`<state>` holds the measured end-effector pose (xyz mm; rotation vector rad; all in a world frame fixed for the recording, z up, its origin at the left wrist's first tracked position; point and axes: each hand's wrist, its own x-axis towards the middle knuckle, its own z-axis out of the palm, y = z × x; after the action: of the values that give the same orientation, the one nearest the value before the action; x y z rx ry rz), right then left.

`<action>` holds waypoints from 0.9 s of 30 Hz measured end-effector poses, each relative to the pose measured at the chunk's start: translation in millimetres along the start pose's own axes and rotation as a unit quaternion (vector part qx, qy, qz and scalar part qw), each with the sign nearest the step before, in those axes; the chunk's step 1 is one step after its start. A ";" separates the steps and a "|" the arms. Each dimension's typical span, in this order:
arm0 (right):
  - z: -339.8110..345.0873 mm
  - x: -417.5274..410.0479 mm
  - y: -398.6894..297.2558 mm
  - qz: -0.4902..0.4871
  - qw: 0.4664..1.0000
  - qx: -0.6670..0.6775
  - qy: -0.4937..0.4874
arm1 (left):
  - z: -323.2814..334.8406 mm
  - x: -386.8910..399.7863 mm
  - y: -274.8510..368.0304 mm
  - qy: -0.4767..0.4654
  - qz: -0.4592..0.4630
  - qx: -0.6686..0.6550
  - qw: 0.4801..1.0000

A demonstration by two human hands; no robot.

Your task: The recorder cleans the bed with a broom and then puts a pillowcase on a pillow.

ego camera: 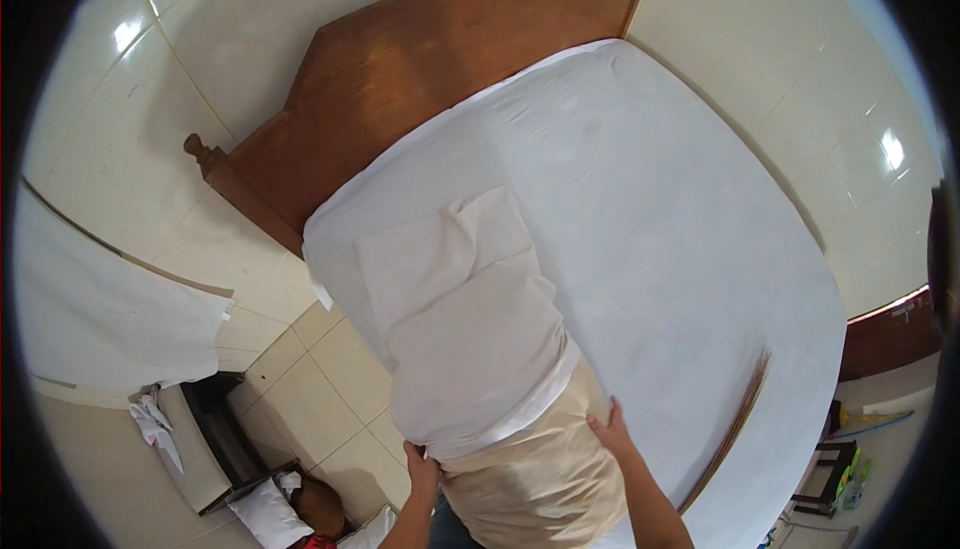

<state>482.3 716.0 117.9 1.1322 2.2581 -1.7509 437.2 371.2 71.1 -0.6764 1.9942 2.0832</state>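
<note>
A beige pillow [536, 466] lies near me at the bed's edge, its surface creased and stained. A white pillowcase [472, 346] covers its far part, and the case's loose end lies wrinkled and flat on the mattress. At the left corner of the case's hem, my left hand [424, 470] grips the cloth against the pillow. My right hand [615, 433] holds the pillow's right side, below the hem, with the thumb on top and the index finger stretched along the side. The undersides of both hands are hidden.
The bed [675, 196] has a white fitted sheet and a wooden headboard [450, 46]. A stick broom [727, 433] lies on its right part. On the floor side stand a dark-framed seat [217, 444], a white cushion [270, 513] and a brown round object [319, 508].
</note>
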 end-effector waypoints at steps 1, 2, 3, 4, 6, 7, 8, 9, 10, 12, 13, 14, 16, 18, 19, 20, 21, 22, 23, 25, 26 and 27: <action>4.8 -7.6 -10.3 0.000 1.000 0.001 -0.002 | -2.9 6.9 -5.5 0.002 0.000 0.001 1.000; 14.1 -21.2 -43.7 0.123 0.983 0.081 -0.111 | -10.0 14.4 -8.6 -0.006 -0.018 -0.070 0.997; 17.1 -34.1 -82.5 0.239 0.935 0.157 -0.211 | -13.2 21.4 -6.5 -0.020 -0.036 -0.144 0.989; 12.8 -46.1 -121.6 0.309 0.931 0.011 -0.195 | -15.4 24.7 0.3 -0.025 -0.034 -0.144 0.989; -1.6 -68.7 -140.3 0.255 0.940 0.071 -0.215 | -12.4 29.6 20.3 -0.099 -0.110 -0.215 0.965; -6.2 -79.1 -148.0 0.199 0.940 0.125 -0.246 | -13.2 33.8 27.7 -0.105 -0.107 -0.215 0.965; -11.4 -92.4 -155.6 0.194 0.942 0.128 -0.243 | -13.8 37.7 35.3 -0.165 -0.068 -0.104 0.978; -15.2 -107.3 -162.6 0.168 0.934 0.170 -0.264 | -14.6 40.3 44.1 -0.218 -0.027 0.008 0.976; -19.7 -121.5 -169.9 0.142 0.926 0.212 -0.280 | -8.9 43.0 56.7 -0.224 -0.023 0.008 0.974; -22.5 -148.0 -194.5 0.071 0.943 0.165 -0.282 | 0.7 47.3 85.2 -0.245 0.075 0.261 0.931; -20.8 -157.7 -203.3 0.004 0.952 0.115 -0.283 | 7.5 46.0 97.4 -0.247 0.079 0.260 0.930; -12.4 -166.4 -205.0 -0.028 0.950 0.120 -0.287 | 13.4 43.1 109.2 -0.197 0.095 0.173 0.960; 16.2 -174.2 -181.3 -0.046 0.968 0.072 -0.235 | 35.1 29.3 144.7 -0.153 0.115 0.078 0.978; 64.1 -165.0 -136.7 -0.112 0.976 0.005 -0.186 | 57.0 3.8 187.9 -0.118 0.310 0.212 0.919; 75.7 -167.6 -150.2 -0.116 0.974 0.007 -0.194 | 59.8 0.6 196.1 -0.110 0.314 0.216 0.918; 83.7 -168.4 -166.2 -0.097 0.955 -0.061 -0.273 | 61.7 -2.5 202.9 -0.122 0.308 0.200 0.922; 88.6 -171.6 -176.8 -0.078 0.926 -0.129 -0.347 | 58.8 -4.7 208.4 -0.138 0.302 0.185 0.925; 96.8 -167.8 -163.3 -0.136 0.925 -0.056 -0.351 | 54.5 5.2 202.2 -0.127 0.312 0.172 0.925; 96.5 -159.2 -164.4 -0.122 0.934 -0.028 -0.334 | 47.0 8.8 203.4 -0.123 0.316 0.176 0.924; 90.8 -138.1 -195.6 -0.185 0.965 -0.055 -0.178 | 35.1 9.1 208.3 -0.104 0.179 0.070 0.976; 88.4 -125.4 -217.1 -0.259 0.959 -0.107 -0.034 | 30.7 2.9 209.0 -0.098 0.179 0.071 0.976; 91.9 -109.4 -234.0 -0.355 0.928 -0.105 0.049 | 30.0 -7.2 209.4 -0.108 0.209 0.109 0.966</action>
<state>392.3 563.1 326.9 0.3725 3.0812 -1.5713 347.5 384.3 262.3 0.0194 2.3369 1.9859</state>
